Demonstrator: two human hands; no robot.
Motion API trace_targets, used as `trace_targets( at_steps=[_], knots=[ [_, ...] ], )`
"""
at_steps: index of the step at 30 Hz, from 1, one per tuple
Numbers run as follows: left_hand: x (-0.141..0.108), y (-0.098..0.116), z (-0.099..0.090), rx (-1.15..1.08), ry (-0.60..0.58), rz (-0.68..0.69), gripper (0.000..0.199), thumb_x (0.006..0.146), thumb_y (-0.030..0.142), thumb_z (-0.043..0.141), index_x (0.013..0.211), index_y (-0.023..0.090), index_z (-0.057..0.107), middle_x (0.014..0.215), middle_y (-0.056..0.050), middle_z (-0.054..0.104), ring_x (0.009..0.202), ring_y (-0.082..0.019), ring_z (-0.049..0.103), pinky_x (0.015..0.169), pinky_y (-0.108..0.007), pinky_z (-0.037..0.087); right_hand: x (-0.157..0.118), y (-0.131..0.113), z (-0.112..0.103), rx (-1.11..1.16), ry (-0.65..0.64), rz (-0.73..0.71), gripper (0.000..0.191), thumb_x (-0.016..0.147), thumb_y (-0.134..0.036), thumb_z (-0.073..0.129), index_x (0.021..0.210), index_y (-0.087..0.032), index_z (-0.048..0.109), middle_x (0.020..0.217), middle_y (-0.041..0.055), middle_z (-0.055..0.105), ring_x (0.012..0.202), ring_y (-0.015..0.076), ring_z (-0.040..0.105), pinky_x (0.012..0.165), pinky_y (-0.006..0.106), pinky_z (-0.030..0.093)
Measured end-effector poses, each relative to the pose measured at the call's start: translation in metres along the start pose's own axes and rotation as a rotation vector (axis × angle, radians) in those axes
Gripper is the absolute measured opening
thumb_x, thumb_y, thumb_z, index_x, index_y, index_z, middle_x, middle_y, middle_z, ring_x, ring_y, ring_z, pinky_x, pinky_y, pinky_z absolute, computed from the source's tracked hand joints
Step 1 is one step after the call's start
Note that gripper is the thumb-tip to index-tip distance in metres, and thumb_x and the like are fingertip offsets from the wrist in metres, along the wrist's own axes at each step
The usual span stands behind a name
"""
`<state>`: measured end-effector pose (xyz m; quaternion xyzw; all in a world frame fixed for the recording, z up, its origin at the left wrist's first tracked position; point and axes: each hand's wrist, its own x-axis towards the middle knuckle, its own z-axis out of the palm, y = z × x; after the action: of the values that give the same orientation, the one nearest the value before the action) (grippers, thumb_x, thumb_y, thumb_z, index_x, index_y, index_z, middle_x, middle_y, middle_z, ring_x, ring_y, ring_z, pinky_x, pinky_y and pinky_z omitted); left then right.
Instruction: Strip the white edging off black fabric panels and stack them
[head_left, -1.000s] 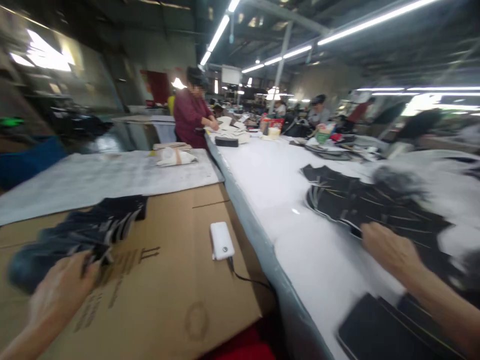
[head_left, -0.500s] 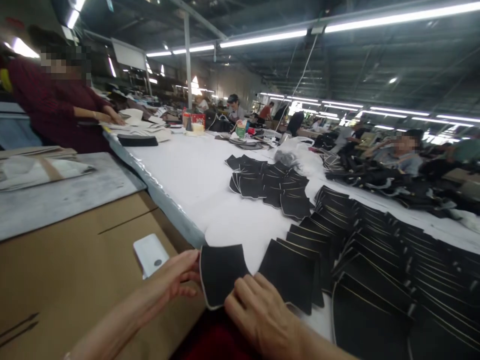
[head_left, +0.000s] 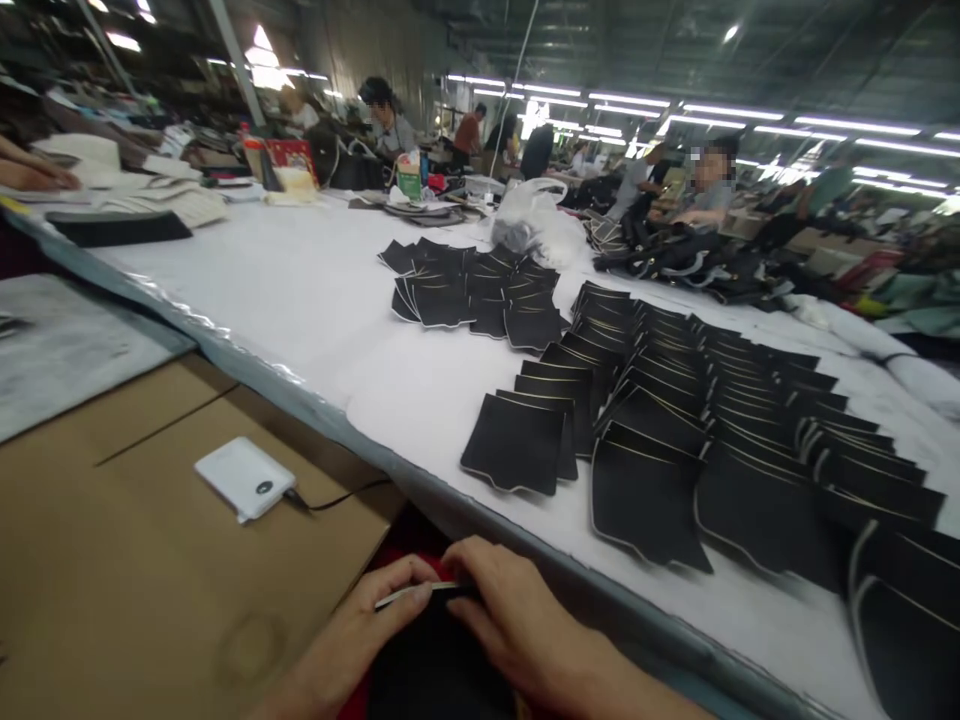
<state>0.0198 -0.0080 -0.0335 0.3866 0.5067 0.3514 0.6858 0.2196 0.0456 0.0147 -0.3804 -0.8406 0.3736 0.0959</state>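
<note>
Low in front of my body is a black panel (head_left: 435, 665) with a pale edge, held between both hands below the table's edge. My left hand (head_left: 367, 615) pinches its upper edge between thumb and fingers. Close beside it, my right hand (head_left: 517, 615) grips the same edge, its fingers bent over the top. The panel's lower part runs out of view. Just beyond my hands, similar black panels (head_left: 514, 445) lie overlapping in rows on the white tabletop (head_left: 315, 340). A smaller cluster of black panels (head_left: 442, 295) lies farther back.
Left of me, a white power bank (head_left: 244, 478) with a black cable lies on brown cardboard (head_left: 142, 580). A clear plastic bag (head_left: 536, 225) and a curved black strip (head_left: 120, 228) rest on the table. A co-worker's hand (head_left: 34, 175) is at far left; other people work behind.
Both hands have brought the black panel down and toward my body, tilting it from face-on to nearly edge-on. My left fingers have closed on its edge. The view has turned right and downward.
</note>
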Motion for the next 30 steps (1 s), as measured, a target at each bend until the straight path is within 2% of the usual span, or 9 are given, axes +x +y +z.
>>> trace_targets(
  at_steps=[2,5,9,14,18,23,27,30],
  knots=[
    [0.004,0.008,0.000,0.094,0.010,-0.015,0.049,0.078,0.065,0.059,0.074,0.016,0.057,0.066,0.002,0.049,0.063,-0.013,0.042,0.058,-0.023,0.033,-0.001,0.001,0.005,0.084,-0.008,0.012,0.023,0.085,-0.013,0.061,0.105,-0.022,0.054,0.100,0.0012,0.064,0.088,0.0180,0.061,0.080,0.030,0.049],
    [0.011,0.023,-0.009,0.281,-0.054,-0.029,0.047,0.076,0.060,0.059,0.062,0.015,0.053,0.059,0.004,0.041,0.058,-0.011,0.034,0.054,-0.024,0.026,0.000,0.005,0.013,0.161,0.001,-0.029,0.018,0.084,-0.013,0.061,0.097,-0.022,0.053,0.094,-0.0008,0.063,0.083,0.0156,0.060,0.076,0.026,0.047],
    [0.016,0.044,-0.018,0.520,-0.189,-0.014,0.036,0.079,0.046,0.058,0.063,0.014,0.058,0.058,0.004,0.039,0.056,-0.011,0.031,0.053,-0.024,0.022,0.002,0.007,0.013,0.187,-0.024,-0.100,0.017,0.084,-0.013,0.062,0.095,-0.022,0.053,0.092,-0.0008,0.062,0.080,0.0145,0.058,0.073,0.025,0.044],
    [0.016,0.060,-0.017,0.590,-0.321,-0.061,0.031,0.079,0.041,0.055,0.061,0.016,0.055,0.054,0.005,0.032,0.051,-0.010,0.026,0.048,-0.023,0.019,0.005,0.009,0.009,0.211,-0.061,-0.116,0.016,0.083,-0.010,0.060,0.092,-0.021,0.053,0.088,-0.0017,0.060,0.078,0.0136,0.056,0.070,0.023,0.042],
    [0.019,0.056,-0.015,0.500,-0.308,-0.148,0.017,0.069,0.032,0.054,0.061,0.017,0.054,0.053,0.005,0.039,0.049,-0.010,0.032,0.048,-0.022,0.024,0.008,0.012,0.012,0.158,-0.072,-0.177,0.015,0.084,-0.011,0.061,0.093,-0.020,0.055,0.090,-0.0004,0.061,0.079,0.0141,0.056,0.072,0.024,0.043],
    [0.020,0.043,-0.013,0.318,-0.201,-0.166,0.013,0.060,0.029,0.055,0.056,0.017,0.052,0.049,0.007,0.035,0.049,-0.008,0.025,0.048,-0.023,0.017,0.007,0.013,0.017,-0.109,-0.021,-0.289,0.012,0.089,-0.020,0.061,0.102,-0.019,0.060,0.104,0.0053,0.062,0.092,0.0186,0.055,0.083,0.031,0.042],
    [0.020,0.033,-0.015,0.284,-0.168,-0.168,0.013,0.061,0.029,0.055,0.057,0.017,0.052,0.049,0.007,0.034,0.049,-0.009,0.024,0.048,-0.025,0.015,0.005,0.011,0.024,-0.173,0.074,-0.312,0.016,0.088,-0.027,0.065,0.102,-0.020,0.060,0.105,0.0042,0.062,0.095,0.0186,0.052,0.085,0.033,0.038],
    [0.019,0.025,-0.016,0.300,-0.145,-0.154,0.015,0.065,0.030,0.055,0.058,0.017,0.051,0.051,0.007,0.033,0.051,-0.009,0.022,0.050,-0.026,0.014,0.005,0.012,0.029,-0.175,0.083,-0.287,0.017,0.085,-0.027,0.069,0.097,-0.019,0.060,0.100,0.0029,0.062,0.093,0.0176,0.052,0.084,0.033,0.037]
  ],
)
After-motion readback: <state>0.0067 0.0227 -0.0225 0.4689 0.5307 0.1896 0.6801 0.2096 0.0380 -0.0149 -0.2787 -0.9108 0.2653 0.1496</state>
